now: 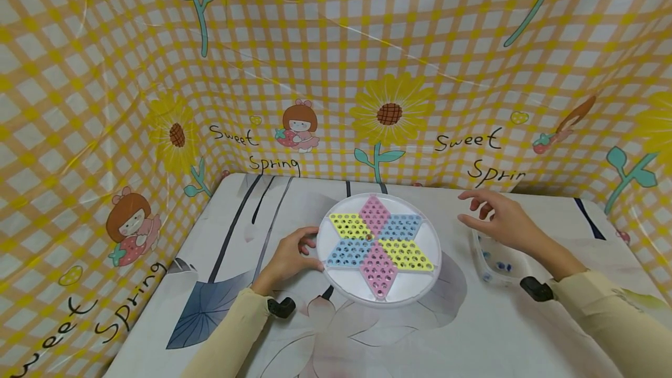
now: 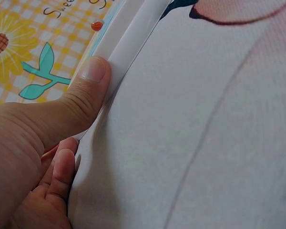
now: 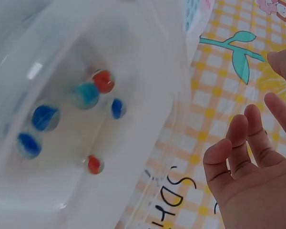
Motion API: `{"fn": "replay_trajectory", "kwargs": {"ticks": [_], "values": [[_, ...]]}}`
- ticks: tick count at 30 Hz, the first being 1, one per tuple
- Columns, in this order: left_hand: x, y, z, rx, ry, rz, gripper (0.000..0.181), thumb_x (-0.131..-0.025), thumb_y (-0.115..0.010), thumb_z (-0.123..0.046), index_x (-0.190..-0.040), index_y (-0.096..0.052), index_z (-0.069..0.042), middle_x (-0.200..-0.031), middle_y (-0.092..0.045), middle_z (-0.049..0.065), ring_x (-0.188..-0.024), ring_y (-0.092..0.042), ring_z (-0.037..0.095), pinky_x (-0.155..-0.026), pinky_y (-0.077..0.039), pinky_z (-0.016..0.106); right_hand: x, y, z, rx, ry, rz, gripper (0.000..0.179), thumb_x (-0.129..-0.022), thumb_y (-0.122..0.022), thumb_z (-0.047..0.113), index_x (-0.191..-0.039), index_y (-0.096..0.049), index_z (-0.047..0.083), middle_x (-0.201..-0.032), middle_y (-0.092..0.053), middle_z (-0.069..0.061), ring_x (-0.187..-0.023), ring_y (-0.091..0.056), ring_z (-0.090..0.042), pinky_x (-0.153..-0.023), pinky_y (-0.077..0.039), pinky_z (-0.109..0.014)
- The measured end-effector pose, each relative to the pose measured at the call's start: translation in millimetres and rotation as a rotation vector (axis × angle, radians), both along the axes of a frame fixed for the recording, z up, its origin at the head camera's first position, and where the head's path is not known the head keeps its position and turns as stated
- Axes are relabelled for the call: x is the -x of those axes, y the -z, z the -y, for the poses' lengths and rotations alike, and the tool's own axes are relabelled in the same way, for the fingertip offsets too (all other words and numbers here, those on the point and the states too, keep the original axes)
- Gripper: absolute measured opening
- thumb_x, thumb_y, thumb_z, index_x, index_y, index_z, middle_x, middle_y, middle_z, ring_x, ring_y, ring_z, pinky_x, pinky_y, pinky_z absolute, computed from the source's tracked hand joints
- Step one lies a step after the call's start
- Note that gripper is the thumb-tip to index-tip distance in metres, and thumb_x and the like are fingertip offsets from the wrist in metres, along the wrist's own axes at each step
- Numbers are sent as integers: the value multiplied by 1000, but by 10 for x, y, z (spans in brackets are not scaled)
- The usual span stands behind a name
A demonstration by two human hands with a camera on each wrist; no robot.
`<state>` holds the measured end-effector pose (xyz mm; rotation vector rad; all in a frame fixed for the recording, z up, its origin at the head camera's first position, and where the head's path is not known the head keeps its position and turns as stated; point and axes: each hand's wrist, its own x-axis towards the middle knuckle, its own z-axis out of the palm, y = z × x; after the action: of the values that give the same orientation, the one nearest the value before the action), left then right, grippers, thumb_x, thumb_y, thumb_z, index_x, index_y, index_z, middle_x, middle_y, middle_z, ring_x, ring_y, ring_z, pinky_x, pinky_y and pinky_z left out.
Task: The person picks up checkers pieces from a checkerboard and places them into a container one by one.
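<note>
A round white Chinese checkers board (image 1: pixel 336 284) with a pink, yellow and blue star lies in the middle of the table. One marble (image 1: pixel 369 237) sits near the star's centre; an orange-red marble (image 2: pixel 97 25) shows above the rim in the left wrist view. My left hand (image 1: pixel 291 255) holds the board's left edge, with the thumb (image 2: pixel 93 78) against the rim and the other fingers bent beside it. My right hand (image 1: pixel 496 219) hovers over a clear plastic container (image 1: pixel 517 279), fingers loosely bent and holding nothing. Blue marbles (image 3: pixel 45 117) and red marbles (image 3: pixel 94 164) lie inside the container.
A table cover (image 1: pixel 294 331) with flower and leaf prints lies under everything. Yellow checked cloth (image 1: pixel 325 57) with sunflowers hangs behind and along both sides of the table. The container stands right of the board, with a gap between them.
</note>
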<state>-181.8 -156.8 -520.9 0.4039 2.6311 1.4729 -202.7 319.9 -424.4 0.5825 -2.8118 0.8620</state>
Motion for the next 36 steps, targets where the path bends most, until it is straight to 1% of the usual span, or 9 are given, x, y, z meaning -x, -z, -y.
{"fn": "replay_trajectory", "kwargs": {"ticks": [3, 10, 18, 25, 31, 33, 36], "values": [[0, 3, 1, -1, 4, -7, 86, -66, -98, -13, -142, -58, -8, -104, -68, 5, -85, -59, 15, -78, -51, 30, 16, -8, 57, 7, -8, -1, 40, -90, -82, 22, -125, -65, 12, -97, -62, -7, -79, -58, -20, -58, -49, -26], [-3, -8, -1, 10, -1, -6, 86, -66, -98, -14, -143, -58, -8, -104, -68, 4, -85, -58, 15, -77, -51, 29, 51, -13, 206, 13, -18, 33, 41, -90, -81, 22, -125, -65, 11, -98, -62, -8, -82, -59, -23, -62, -50, -27], [6, -7, 9, 24, -15, 3, 86, -66, -98, -15, -143, -58, -10, -104, -68, 3, -85, -58, 14, -78, -51, 30, 142, -13, 472, 26, -73, 65, 42, -90, -81, 22, -127, -65, 11, -100, -62, -8, -83, -58, -22, -67, -51, -29], [11, 6, 13, 11, -3, 6, 86, -67, -98, -16, -143, -58, -9, -104, -68, 4, -85, -58, 15, -78, -51, 30, 227, 62, 763, 65, -122, 107, 44, -89, -82, 18, -129, -64, 9, -102, -63, -11, -83, -59, -21, -67, -50, -31], [13, 17, 6, 11, -3, 8, 86, -67, -98, -16, -143, -58, -10, -104, -68, 3, -85, -58, 14, -78, -51, 30, 254, 145, 1009, 116, -217, 108, 40, -89, -81, 14, -126, -65, 7, -100, -63, -13, -79, -58, -21, -65, -49, -31], [17, 18, 7, 9, 0, 9, 86, -67, -98, -17, -143, -58, -10, -104, -68, 3, -85, -58, 15, -78, -51, 30, 269, 181, 1087, 113, -243, 108, 40, -90, -81, 14, -126, -65, 6, -100, -64, -14, -78, -59, -21, -65, -50, -30], [23, 16, 8, 12, 0, 9, 86, -67, -98, -17, -143, -58, -10, -104, -68, 3, -86, -58, 15, -78, -51, 31, 287, 223, 1193, 104, -257, 130, 41, -90, -80, 15, -126, -64, 5, -100, -64, -14, -79, -58, -19, -66, -50, -30]]}}
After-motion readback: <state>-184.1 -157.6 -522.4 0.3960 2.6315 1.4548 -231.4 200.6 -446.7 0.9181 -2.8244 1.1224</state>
